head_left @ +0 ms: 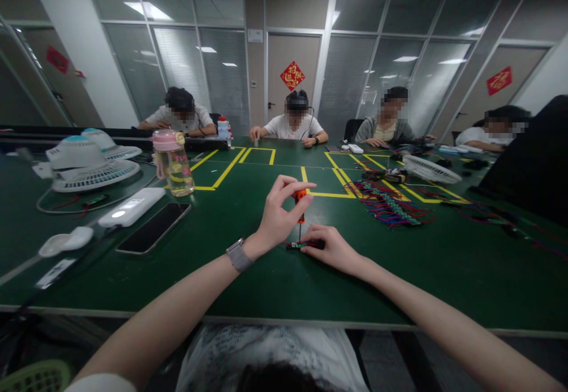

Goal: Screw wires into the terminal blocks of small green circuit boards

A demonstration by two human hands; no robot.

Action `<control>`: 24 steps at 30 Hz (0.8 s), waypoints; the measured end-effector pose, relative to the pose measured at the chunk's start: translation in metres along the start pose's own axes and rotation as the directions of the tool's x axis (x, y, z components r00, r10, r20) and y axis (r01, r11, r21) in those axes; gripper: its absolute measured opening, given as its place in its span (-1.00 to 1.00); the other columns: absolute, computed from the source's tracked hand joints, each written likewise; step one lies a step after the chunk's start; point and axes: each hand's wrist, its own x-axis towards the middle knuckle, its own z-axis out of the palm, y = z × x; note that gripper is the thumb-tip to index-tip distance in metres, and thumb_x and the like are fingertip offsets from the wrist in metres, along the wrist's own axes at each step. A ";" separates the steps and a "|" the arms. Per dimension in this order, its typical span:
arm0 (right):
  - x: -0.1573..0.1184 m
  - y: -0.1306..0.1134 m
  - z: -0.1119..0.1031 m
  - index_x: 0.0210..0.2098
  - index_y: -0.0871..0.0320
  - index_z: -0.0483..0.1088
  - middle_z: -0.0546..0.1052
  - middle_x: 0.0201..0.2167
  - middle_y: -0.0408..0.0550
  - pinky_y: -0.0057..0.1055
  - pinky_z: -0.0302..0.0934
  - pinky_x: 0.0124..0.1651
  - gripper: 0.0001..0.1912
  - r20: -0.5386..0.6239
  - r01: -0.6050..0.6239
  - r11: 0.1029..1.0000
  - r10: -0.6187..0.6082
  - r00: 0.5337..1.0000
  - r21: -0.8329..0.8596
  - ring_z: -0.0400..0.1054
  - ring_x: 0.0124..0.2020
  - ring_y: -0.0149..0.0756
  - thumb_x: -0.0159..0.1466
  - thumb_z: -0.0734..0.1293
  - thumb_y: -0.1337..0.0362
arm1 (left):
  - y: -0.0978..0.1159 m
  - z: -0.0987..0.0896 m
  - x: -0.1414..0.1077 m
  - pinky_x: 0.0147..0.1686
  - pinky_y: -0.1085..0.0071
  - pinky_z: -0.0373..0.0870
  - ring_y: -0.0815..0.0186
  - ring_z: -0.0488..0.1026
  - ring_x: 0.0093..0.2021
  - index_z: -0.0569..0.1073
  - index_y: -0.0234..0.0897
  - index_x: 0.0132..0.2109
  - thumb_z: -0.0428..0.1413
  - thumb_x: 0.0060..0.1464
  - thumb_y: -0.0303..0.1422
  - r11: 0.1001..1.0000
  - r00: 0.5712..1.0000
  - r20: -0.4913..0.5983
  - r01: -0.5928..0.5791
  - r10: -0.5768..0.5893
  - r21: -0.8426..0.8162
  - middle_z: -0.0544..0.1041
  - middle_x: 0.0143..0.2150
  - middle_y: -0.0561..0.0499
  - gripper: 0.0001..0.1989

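Note:
My left hand (284,209), with a watch at its wrist, is closed around the handle of an orange and black screwdriver (302,219). The screwdriver stands upright, its shaft pointing down at a small green circuit board (293,245) on the table. Whether the tip touches a screw is too small to tell. My right hand (326,243) rests low on the table and pinches the board's right end between thumb and fingers. A red wire shows at the board's left end.
Right of my hands lies a row of wired circuit boards (390,203). At left are a phone (154,229), a white power bank (132,207), a pink-lidded bottle (175,167) and white fans (93,170). Several people sit across the green table (248,297); a black screen (532,161) stands at right.

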 end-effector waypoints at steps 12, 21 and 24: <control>0.000 0.002 0.000 -0.28 0.20 0.56 0.48 -0.39 -0.05 -0.44 0.23 -0.32 -0.87 0.009 -0.004 1.000 0.004 1.000 -0.001 0.36 -0.40 -0.35 0.16 0.39 0.37 | -0.002 0.001 -0.001 -0.19 0.42 0.34 0.35 0.39 -0.22 0.52 -0.22 -0.09 0.09 0.16 -0.37 1.000 1.000 -0.013 0.017 -0.018 -0.010 0.43 -0.24 -0.01 -0.81; 0.000 0.001 0.000 -0.29 0.21 0.57 0.49 -0.39 -0.04 -0.45 0.23 -0.33 -0.87 0.004 0.006 1.000 -0.006 1.000 -0.006 0.36 -0.41 -0.35 0.16 0.39 0.39 | -0.004 0.001 -0.001 -0.03 0.33 0.33 0.30 0.40 -0.05 0.41 -0.18 0.10 -0.11 0.28 -0.40 0.992 0.997 0.069 0.045 -0.036 -0.121 0.46 -0.06 -0.06 -0.67; 0.000 0.001 0.000 -0.28 0.21 0.57 0.49 -0.40 -0.05 -0.45 0.22 -0.33 -0.87 0.007 0.000 1.000 0.000 1.000 -0.005 0.36 -0.41 -0.35 0.16 0.39 0.38 | -0.005 0.003 -0.002 -0.10 0.37 0.36 0.32 0.43 -0.12 0.43 -0.20 0.07 -0.03 0.24 -0.37 0.990 0.997 0.050 0.069 -0.063 -0.122 0.49 -0.12 -0.05 -0.71</control>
